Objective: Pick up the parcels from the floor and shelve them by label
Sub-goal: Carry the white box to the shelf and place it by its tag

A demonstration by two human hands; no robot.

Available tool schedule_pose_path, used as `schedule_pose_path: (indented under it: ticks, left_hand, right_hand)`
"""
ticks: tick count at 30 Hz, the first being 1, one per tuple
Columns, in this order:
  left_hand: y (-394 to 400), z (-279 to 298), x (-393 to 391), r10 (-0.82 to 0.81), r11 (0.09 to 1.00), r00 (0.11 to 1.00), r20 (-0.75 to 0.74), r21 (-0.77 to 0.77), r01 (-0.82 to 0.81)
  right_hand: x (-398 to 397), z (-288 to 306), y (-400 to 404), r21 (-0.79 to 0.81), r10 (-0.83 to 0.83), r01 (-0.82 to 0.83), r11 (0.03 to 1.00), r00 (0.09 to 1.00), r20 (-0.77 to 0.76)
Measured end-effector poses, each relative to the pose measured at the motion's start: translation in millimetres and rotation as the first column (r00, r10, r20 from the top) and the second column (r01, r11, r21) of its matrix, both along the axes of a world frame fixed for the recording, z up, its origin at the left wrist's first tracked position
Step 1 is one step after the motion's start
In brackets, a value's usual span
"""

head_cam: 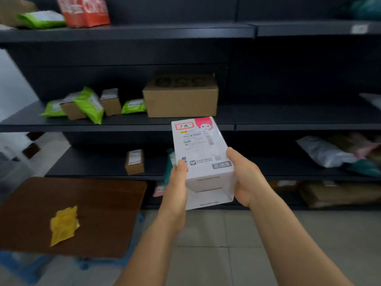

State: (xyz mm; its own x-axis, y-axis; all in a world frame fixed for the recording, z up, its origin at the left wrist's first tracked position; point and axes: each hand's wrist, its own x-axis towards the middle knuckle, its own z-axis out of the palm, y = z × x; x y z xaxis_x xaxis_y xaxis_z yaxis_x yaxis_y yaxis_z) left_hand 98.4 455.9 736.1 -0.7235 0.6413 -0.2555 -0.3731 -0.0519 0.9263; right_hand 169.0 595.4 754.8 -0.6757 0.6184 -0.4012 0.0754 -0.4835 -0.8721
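- Dark shelving unit (127, 32) fills the background, several tiers, parcels scattered on it.
- Brown worktop (99, 203) lower left, in front of the shelves, with a crumpled yellow scrap (64, 225) lying on it.
- Big cardboard box (181, 98) sits on the middle shelf; green mailer bags (89, 104) and small brown boxes to its left.
- White parcel box (203, 159) is off the floor, held in mid-air in front of the shelves, label side up, red-framed tag at its far end.
- Left hand (175, 188) grips the parcel's left side, thumb on top.
- Right hand (247, 178) clamps the right side, thumb on top.
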Motion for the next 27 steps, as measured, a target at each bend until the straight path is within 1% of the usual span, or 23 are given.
schedule_pose_path:
  ticks: [5,11,14,18,24,27]
  left_hand:
    - [67.6,5.9,22.3,-0.104,0.994,0.994,-0.028,-0.026,0.104]
    - [144.2,16.6,50.9,-0.196,0.980,0.978,-0.066,-0.054,0.193]
    - [183.8,26.4,68.1,-0.266,0.964,0.956,-0.122,-0.048,0.262]
    - [231.5,40.2,92.1,-0.334,0.942,0.924,-0.186,-0.039,0.333]
    - [298.8,61.6,123.9,-0.427,0.902,0.875,-0.228,-0.033,0.431]
    - [322.9,68.5,135.9,-0.474,0.877,0.847,-0.240,-0.041,0.479]
  right_hand:
    - [40.2,3.6,56.0,0.008,-0.125,0.126,0.992,0.992,-0.015]
    - [80.2,8.6,123.8,0.020,-0.235,0.236,0.972,0.972,-0.024]
    - [104.4,15.7,160.0,0.039,-0.298,0.300,0.953,0.953,-0.045]
    - [137.0,31.2,201.1,0.056,-0.362,0.370,0.928,0.926,-0.108]
    - [177.4,51.6,247.7,0.073,-0.438,0.454,0.888,0.883,-0.169]
    - [193.1,58.1,262.4,0.084,-0.496,0.518,0.851,0.846,-0.196]
